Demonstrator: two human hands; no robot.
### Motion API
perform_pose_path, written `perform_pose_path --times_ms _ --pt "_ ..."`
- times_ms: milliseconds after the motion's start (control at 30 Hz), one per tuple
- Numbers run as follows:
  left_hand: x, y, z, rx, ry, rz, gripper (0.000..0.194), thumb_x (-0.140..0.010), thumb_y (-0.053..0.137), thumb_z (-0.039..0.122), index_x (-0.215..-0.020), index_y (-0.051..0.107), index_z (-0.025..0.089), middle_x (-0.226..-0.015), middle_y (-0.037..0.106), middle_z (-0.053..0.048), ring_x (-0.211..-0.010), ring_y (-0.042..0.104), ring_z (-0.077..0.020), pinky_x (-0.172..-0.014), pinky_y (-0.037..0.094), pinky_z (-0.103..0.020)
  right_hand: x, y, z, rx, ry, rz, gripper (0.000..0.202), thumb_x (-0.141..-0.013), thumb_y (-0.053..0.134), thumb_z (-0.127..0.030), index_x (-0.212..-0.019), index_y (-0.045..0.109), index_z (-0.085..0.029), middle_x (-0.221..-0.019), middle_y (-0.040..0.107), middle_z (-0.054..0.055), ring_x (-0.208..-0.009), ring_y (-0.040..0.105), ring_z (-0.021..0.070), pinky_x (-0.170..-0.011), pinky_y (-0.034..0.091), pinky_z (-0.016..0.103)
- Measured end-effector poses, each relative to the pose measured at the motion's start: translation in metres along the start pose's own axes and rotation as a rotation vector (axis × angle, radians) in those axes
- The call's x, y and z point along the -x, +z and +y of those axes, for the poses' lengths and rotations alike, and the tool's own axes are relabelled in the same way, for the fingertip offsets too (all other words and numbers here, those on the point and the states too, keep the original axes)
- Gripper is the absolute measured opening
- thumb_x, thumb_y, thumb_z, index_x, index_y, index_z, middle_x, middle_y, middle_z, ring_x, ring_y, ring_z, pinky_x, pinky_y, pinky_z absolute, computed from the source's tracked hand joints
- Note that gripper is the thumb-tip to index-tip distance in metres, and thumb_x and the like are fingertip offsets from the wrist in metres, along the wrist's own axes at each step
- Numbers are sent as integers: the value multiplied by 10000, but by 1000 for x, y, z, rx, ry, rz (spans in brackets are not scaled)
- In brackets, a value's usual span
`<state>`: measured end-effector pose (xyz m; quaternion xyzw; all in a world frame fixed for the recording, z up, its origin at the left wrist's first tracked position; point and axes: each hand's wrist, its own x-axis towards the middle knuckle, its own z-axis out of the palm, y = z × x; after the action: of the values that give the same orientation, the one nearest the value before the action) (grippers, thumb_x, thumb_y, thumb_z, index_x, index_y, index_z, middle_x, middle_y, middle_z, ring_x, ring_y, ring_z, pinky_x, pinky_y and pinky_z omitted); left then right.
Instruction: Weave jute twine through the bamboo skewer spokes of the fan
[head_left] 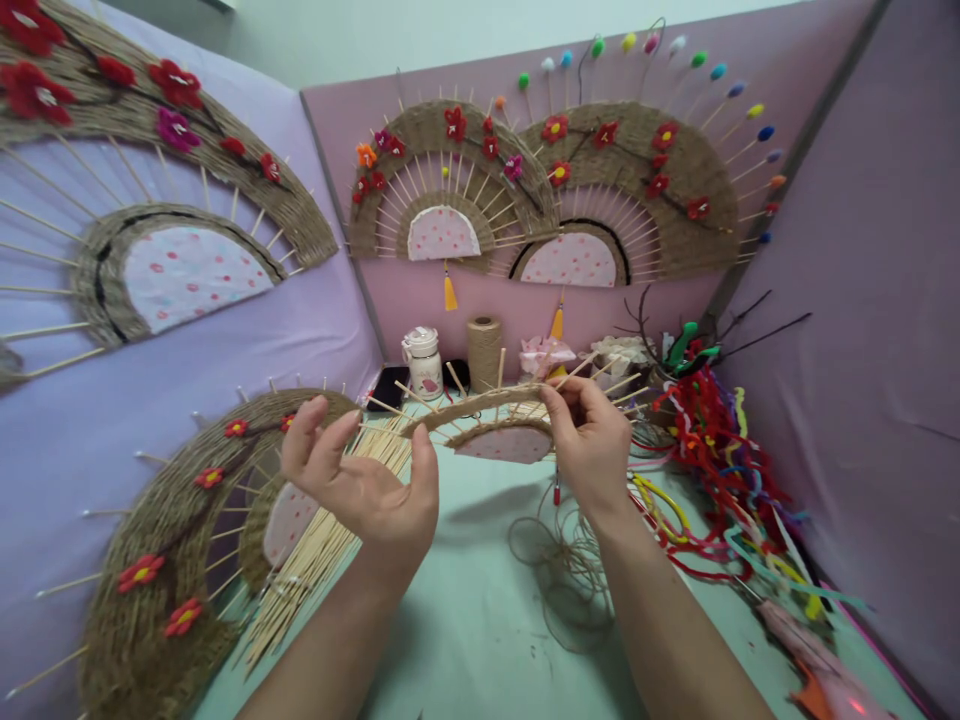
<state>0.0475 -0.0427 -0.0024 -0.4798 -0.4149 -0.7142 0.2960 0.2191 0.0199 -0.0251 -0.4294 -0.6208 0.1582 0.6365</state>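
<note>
A small half-round fan (480, 400) of thin wooden sticks woven with brown twine is held up over the table, tilted away from me. Its base carries a pink dotted half-disc (504, 444). My right hand (589, 430) pinches the woven band at the right of its middle. Close to the fan's left end is my left hand (367, 480), palm up, with thumb and fingers spread apart. Whether the left thumb touches the band I cannot tell. Loose twine (562, 570) lies in tangled loops on the table beneath the right hand.
A bundle of thin sticks (315, 560) lies at left beside a larger flowered fan (150, 540). Behind stand a white flask (424, 362) and a twine spool (484, 355). Colourful pipe cleaners (697, 440) heap at right, near a pink glue gun (817, 655). Finished fans (637, 190) hang on the back panel.
</note>
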Motion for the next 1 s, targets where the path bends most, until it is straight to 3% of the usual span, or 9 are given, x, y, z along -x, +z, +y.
perform_pose_path --times_ms 67,133,233,300,400,533,667,833,1000 --pt "-3 -4 2 17 66 -24 522 -642 736 136 -1097 489 204 -1197 481 -99 -1203 452 -261 -1038 361 -497 1 3 3 51 -52 15 155 -876 566 -323 -883 619 -177 -755 653 13 -661 586 135 -656 458 254" --pt "-4 -8 6 77 58 -137 459 -706 687 110 -1114 504 213 -1107 552 -72 -1083 549 -222 -946 462 -437 2 6 5 97 -123 21 136 -883 558 -306 -882 617 -182 -779 666 21 -689 605 143 -677 468 260" --pt "3 -11 13 143 -51 -503 391 -822 571 98 -1186 506 225 -1114 606 -69 -887 637 -155 -782 546 -319 4 11 8 149 -210 -12 132 -903 531 -288 -904 611 -184 -827 679 42 -743 626 157 -705 478 270" --pt "11 -9 15 127 -118 -714 448 -868 517 116 -1295 447 234 -1265 564 -102 -909 650 -151 -751 558 -284 7 14 8 185 -246 -42 141 -913 514 -285 -914 606 -179 -842 680 53 -768 631 166 -718 478 277" --pt "21 0 10 90 -193 -896 561 -901 467 148 -1424 293 255 -1394 488 -115 -1030 631 -181 -769 564 -291 12 20 7 233 -279 -88 153 -926 490 -280 -920 599 -172 -835 673 59 -774 627 172 -717 468 280" --pt "27 8 -3 78 -366 -1031 618 -906 432 147 -1467 211 284 -1417 479 -107 -869 674 -149 -693 570 -280 21 27 2 255 -281 -185 174 -938 462 -278 -916 595 -167 -826 660 64 -755 612 172 -699 448 273" --pt "28 14 -13 82 -577 -1125 559 -901 432 144 -1436 313 253 -1262 614 -101 -568 635 -92 -582 553 -258 27 34 1 254 -244 -269 200 -944 441 -288 -906 594 -165 -830 663 68 -761 608 170 -709 437 268" --pt "30 21 -22 63 -633 -1153 469 -886 444 126 -1352 442 182 -1033 701 -89 -720 681 -143 -695 547 -266 26 34 5 305 -165 -349 170 -913 483 -286 -929 608 -171 -818 670 60 -729 611 178 -674 423 270" --pt "30 26 -25 15 -667 -1232 433 -857 441 97 -1285 491 135 -922 708 -70 -726 681 -147 -705 538 -264 21 27 4 231 -24 -413 198 -850 568 -281 -1025 568 -191 -680 611 -11 -616 575 153 -607 404 248"
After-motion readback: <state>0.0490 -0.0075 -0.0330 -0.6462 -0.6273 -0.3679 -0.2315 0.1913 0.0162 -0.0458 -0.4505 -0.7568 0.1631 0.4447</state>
